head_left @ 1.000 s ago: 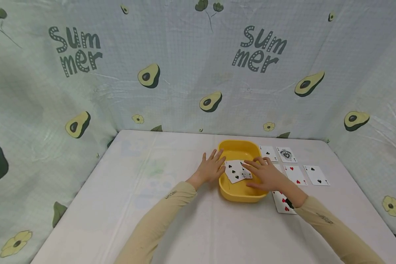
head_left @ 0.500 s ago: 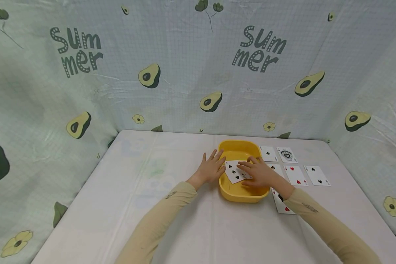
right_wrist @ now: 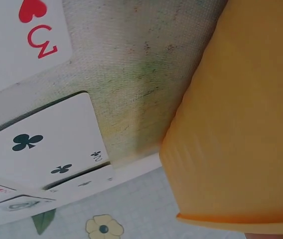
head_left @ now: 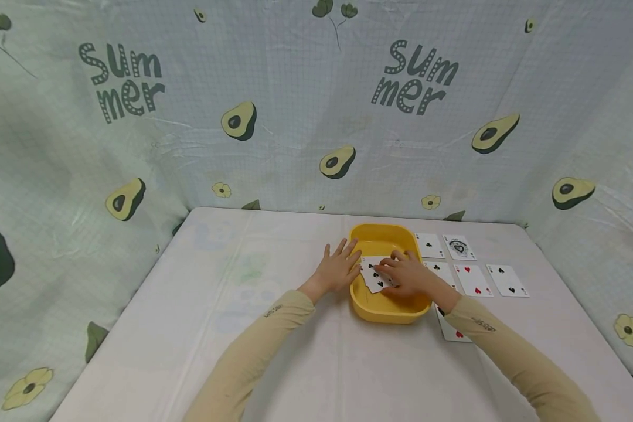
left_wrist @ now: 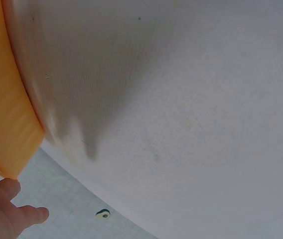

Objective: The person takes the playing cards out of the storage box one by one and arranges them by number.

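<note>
Left hand (head_left: 337, 268) flat, fingers spread, fingertips against yellow bowl (head_left: 382, 308) wall; right hand (head_left: 407, 274) fingers bent over spade card (head_left: 373, 274) inside bowl, probably pinching it; other cards (head_left: 475, 279) beyond knuckles.

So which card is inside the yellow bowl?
The black spades card under the right hand. It alone lies in the yellow bowl; every other card lies flat on the table to the bowl's right.

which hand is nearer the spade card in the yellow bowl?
Right. The right hand lies on the spade card inside the yellow bowl; the left hand rests outside, against the bowl's left rim.
</note>
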Demonstrator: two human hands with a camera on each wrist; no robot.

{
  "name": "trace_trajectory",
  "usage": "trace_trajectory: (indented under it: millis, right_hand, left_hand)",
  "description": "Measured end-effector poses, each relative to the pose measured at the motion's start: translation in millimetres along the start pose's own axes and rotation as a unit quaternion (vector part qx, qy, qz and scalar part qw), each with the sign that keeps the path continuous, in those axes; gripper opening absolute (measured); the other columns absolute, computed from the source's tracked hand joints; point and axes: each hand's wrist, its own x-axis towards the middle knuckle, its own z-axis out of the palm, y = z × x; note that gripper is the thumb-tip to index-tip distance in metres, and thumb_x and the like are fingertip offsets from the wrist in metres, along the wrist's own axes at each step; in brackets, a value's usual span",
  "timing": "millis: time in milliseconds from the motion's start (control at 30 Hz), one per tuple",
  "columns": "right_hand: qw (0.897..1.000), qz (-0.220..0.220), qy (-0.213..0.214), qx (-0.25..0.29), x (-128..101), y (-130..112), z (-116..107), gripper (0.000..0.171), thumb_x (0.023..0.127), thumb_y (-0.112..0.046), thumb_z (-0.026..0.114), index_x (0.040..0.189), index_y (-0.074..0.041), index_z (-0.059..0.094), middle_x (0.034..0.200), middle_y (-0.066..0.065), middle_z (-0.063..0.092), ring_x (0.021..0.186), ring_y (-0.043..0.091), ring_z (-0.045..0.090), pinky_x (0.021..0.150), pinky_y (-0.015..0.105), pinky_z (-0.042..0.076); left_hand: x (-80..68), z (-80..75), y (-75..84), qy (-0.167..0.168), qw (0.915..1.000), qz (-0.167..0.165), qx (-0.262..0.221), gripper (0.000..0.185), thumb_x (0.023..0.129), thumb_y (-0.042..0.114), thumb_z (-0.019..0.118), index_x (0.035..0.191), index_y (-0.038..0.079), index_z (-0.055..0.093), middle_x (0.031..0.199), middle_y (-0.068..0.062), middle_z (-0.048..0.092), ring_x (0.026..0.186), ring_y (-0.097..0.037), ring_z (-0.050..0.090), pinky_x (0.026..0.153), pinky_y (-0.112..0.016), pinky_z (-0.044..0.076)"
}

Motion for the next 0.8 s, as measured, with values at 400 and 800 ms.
trace_trajectory:
  millis: [400, 800]
  right_hand:
    - [1.000, 0.007, 0.003, -0.010, 6.7, 3.2, 3.5, 0.056, 0.078, -0.057, 0.055, 0.120, -0.019, 0.053, 0.125, 0.005, 0.050, 0.114, 0.027, 0.037, 0.095, 0.058, 0.028]
    - [1.000, 0.017, 0.002, 0.009, 9.3, 2.5, 4.8, 0.064, 0.075, -0.064, 0.052, 0.118, -0.018, 0.050, 0.125, 0.005, 0.051, 0.112, 0.027, 0.036, 0.095, 0.055, 0.028]
  left_hand:
    - [-0.6, -2.0, 0.8, -0.002, 1.0000, 0.001, 0.002, 0.047, 0.096, 0.035, 0.027, 0.140, 0.017, 0.031, 0.152, -0.001, 0.010, 0.140, -0.025, 0.010, 0.106, -0.057, 0.015]
    - [-0.2, -3.1, 1.0, -0.004, 1.0000, 0.000, 0.006, 0.048, 0.097, 0.036, 0.025, 0.140, 0.016, 0.031, 0.152, -0.001, 0.010, 0.139, -0.026, 0.011, 0.106, -0.057, 0.016]
